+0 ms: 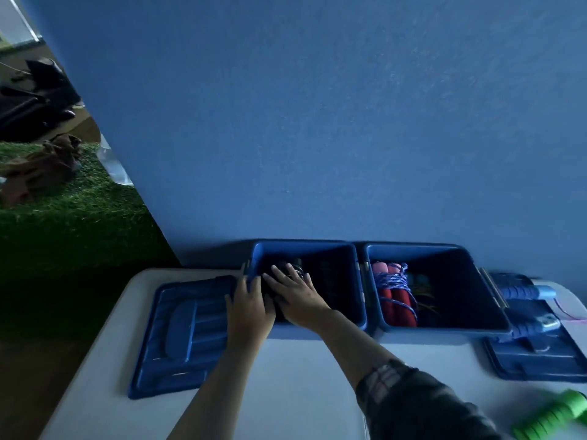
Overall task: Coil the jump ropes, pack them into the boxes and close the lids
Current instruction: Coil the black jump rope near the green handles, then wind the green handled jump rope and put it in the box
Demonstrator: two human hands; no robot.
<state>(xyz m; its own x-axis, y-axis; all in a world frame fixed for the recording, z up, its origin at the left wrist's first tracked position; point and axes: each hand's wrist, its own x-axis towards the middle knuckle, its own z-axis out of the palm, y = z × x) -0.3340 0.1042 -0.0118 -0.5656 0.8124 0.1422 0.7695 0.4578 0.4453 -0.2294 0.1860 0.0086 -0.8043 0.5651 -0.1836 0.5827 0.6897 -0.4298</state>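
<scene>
Two open blue boxes stand side by side against the blue wall. In the left box (346,281) lies a dark coiled jump rope (290,268). My right hand (293,292) reaches into this box and presses flat on the dark rope with straight fingers. My left hand (249,301) rests at the box's front left corner, fingers over the rim. The right box (460,293) holds a coiled rope with red handles (397,296) wound in purple cord. One blue lid (184,331) lies flat to the left, another blue lid (536,357) to the right.
A rope with blue handles (521,292) lies on the right lid and table. Green handles (552,419) lie at the table's front right corner. The white table (301,392) ends at the left above green turf.
</scene>
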